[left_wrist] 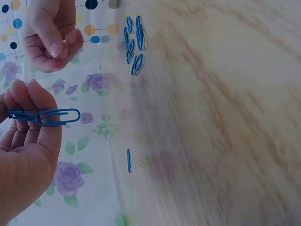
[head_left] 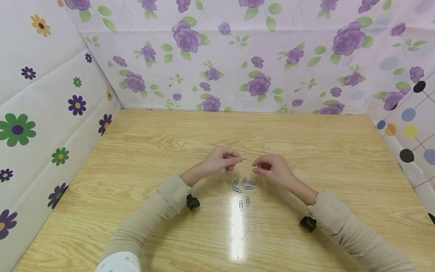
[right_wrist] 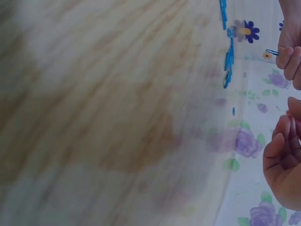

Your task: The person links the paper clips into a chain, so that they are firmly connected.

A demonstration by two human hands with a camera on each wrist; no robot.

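Paperclips (left_wrist: 39,118), blue and apparently hooked end to end, are pinched between thumb and fingers of the left hand (head_left: 222,160), raised over the surface (head_left: 306,139). Facing it, just apart, the right hand (head_left: 273,168) has its fingers loosely curled, with nothing visible between them. Below, five loose clips (head_left: 248,187) lie close together, with a separate pair (head_left: 241,205) lower in the head view; another clip (head_left: 226,170) shows beside the left hand, whether lying or hanging I cannot tell. The step in hand looks like linking clips into a chain. The next move probably calls for the right fingers to pinch the free loop (left_wrist: 78,116), or fetch a loose clip, against a firm left grip.
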